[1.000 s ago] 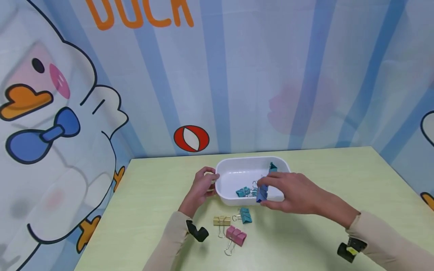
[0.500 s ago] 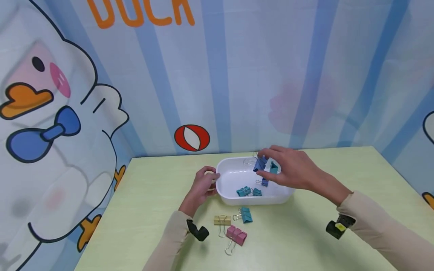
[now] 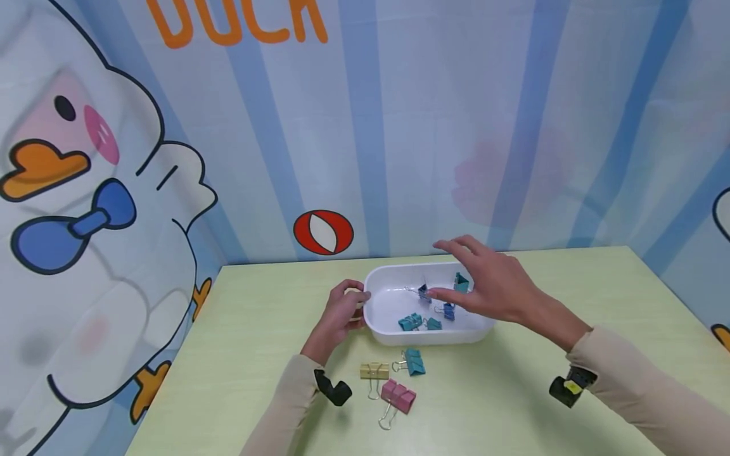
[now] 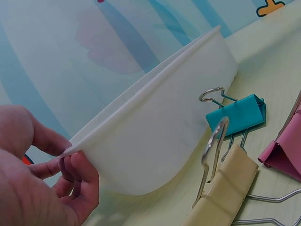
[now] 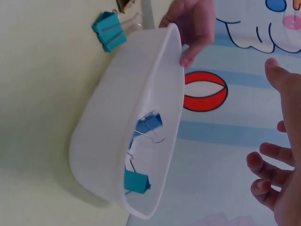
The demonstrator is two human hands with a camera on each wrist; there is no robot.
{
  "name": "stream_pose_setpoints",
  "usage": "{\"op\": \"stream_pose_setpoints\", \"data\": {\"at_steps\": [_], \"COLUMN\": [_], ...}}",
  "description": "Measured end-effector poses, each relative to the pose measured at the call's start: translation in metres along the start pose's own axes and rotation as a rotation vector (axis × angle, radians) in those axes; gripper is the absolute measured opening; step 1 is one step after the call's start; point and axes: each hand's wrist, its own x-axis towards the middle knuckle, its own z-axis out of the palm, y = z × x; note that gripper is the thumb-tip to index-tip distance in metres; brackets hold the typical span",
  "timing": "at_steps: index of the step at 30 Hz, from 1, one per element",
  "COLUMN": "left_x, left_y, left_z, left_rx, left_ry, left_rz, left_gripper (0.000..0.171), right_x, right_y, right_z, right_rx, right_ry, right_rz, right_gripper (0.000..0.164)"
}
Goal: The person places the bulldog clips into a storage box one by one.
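Now my left hand [image 3: 340,310] pinches the white tray [image 3: 399,339] at its rim while my right hand [image 3: 499,282] hovers, fingers spread, near two blue binder clips [image 3: 448,311] inside.

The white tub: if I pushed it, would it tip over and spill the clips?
Probably not: the white tub looks wide and low, so it should slide before tipping. Its walls look thin, so it may be light. The clips inside lie scattered, so they'd likely shift around.

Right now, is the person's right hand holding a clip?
No, the right hand has its thumb and fingers apart, with nothing gripped between them.
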Motion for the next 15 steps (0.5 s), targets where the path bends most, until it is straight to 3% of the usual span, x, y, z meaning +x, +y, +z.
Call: {"op": "stream_pose_setpoints", "data": {"at_steps": [6, 15], "left_x": [-0.001, -0.001], "left_y": [0.001, -0.001], "left_z": [0.001, 0.000], "left_rx": [0.004, 0.003], "left_ry": [0.004, -0.002], "left_rz": [0.007, 0.008], "left_gripper": [0.025, 0.025], "right_x": [-0.016, -0.045], "right_y": [-0.013, -0.027], "right_z": [0.012, 0.040], "right_rx": [0.028, 0.125], "right_ry": [-0.064, -0.245], "right_rz": [-0.087, -0.226], "right_gripper": [0.078, 0.063]}}
